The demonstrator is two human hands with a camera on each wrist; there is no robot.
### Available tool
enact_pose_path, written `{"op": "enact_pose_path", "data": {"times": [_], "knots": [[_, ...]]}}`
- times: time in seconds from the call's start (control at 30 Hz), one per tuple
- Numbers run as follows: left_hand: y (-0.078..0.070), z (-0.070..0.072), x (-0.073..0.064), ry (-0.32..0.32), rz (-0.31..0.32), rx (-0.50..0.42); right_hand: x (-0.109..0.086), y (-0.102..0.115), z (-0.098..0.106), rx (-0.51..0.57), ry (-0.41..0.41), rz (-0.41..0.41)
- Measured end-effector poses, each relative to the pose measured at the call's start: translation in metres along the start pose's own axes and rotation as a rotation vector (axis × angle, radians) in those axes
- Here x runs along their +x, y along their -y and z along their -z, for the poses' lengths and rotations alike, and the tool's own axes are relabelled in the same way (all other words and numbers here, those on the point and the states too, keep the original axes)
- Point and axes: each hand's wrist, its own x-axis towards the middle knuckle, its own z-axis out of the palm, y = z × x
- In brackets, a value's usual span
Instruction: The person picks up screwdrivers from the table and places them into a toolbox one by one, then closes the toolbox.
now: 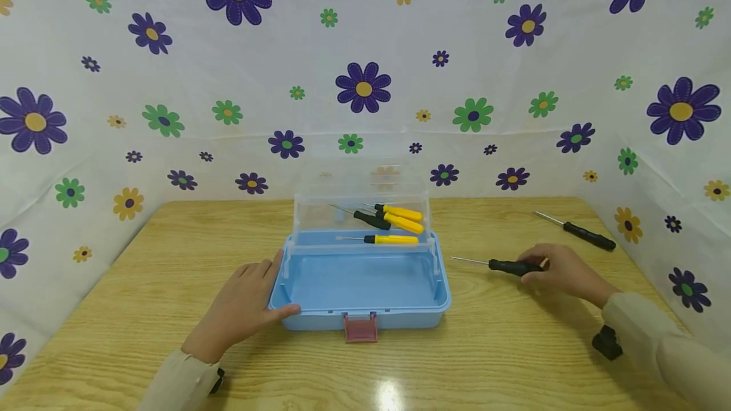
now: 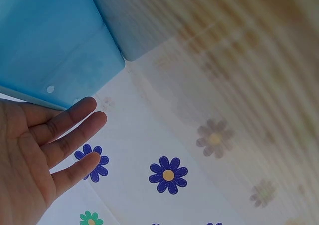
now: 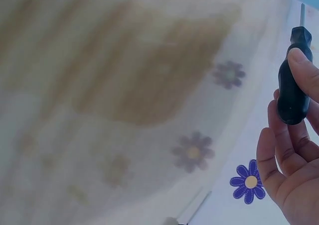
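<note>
A black-handled screwdriver [image 1: 511, 266] is pinched at the butt of its handle by my right hand [image 1: 562, 271], to the right of the toolbox. Its thin shaft points left. In the right wrist view the thumb lies on the black handle [image 3: 292, 93], with fingers behind it. My left hand [image 1: 242, 303] rests on the left side of the light blue toolbox [image 1: 365, 319], thumb on the front rim and fingers extended. Inside the box's back part, several yellow- and black-handled screwdrivers [image 1: 402, 225] lie on a clear tray [image 1: 305, 221]. The box's main compartment shows bare blue plastic.
Another black-handled screwdriver [image 1: 591, 235] lies at the far right of the wooden table [image 1: 188, 246]. A pink latch [image 1: 361, 328] hangs at the toolbox's front. A white flowered cloth [image 1: 320, 49] surrounds the table at the back and sides.
</note>
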Motion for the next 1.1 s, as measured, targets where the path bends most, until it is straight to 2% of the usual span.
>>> {"op": "enact_pose_path", "data": {"times": [0.33, 0.77, 1.1], "knots": [[0.0, -0.001, 0.0, -0.011, -0.011, 0.006, 0.008, 0.001, 0.016, -0.029, -0.067, 0.022], [0.0, 0.002, 0.001, -0.005, -0.017, 0.009, 0.015, 0.007, 0.035, -0.064, -0.068, -0.022], [-0.002, 0.004, 0.001, -0.003, -0.009, 0.004, 0.022, 0.015, 0.051, -0.07, -0.119, 0.005]]}}
